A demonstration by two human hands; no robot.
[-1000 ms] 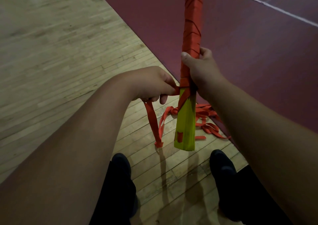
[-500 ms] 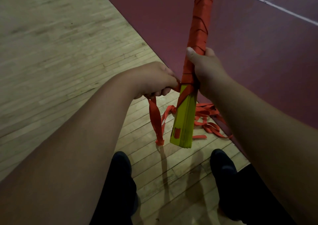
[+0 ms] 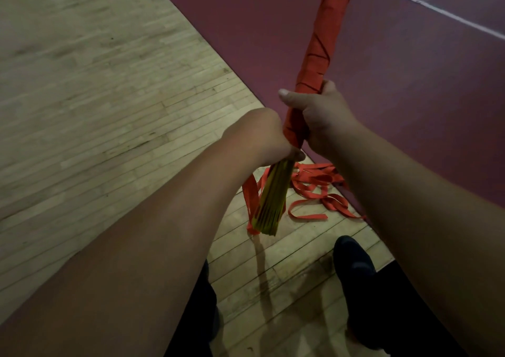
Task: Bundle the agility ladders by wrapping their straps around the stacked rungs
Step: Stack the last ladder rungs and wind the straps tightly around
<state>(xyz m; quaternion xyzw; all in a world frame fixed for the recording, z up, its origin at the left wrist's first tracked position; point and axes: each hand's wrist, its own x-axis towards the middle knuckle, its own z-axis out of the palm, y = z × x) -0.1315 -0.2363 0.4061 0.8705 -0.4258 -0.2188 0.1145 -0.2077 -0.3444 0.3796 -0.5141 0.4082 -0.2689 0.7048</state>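
The wooden floor (image 3: pixel 109 97) fills the left and lower part of the view. A dark red floor area (image 3: pixel 410 97) lies at the upper right, and it has a thin white line (image 3: pixel 437 12) across its corner.

The stack of rungs (image 3: pixel 273 195) is held in the air in front of the person. It leans with its top to the upper right, and its lower end hangs just above the wooden floor. The rungs are flat and yellow-green, pressed together edge to edge. The upper and longer part is covered by tight turns of the orange-red strap (image 3: pixel 322 50), with dark crossing lines between the turns. Only the lower end is bare.

A free piece of the strap hangs beside the bare end on its left. More loose strap (image 3: pixel 317 187) lies in a tangled heap on the floor behind the stack, at the border of the two floors.

The right hand (image 3: pixel 319 113) grips the wrapped part, with its fingers and thumb curled round it. The left hand (image 3: pixel 262 135) is closed just below, where the wrapping ends, and it appears to hold the strap against the rungs.

A dark shoe (image 3: pixel 355 258) stands on the wood below.
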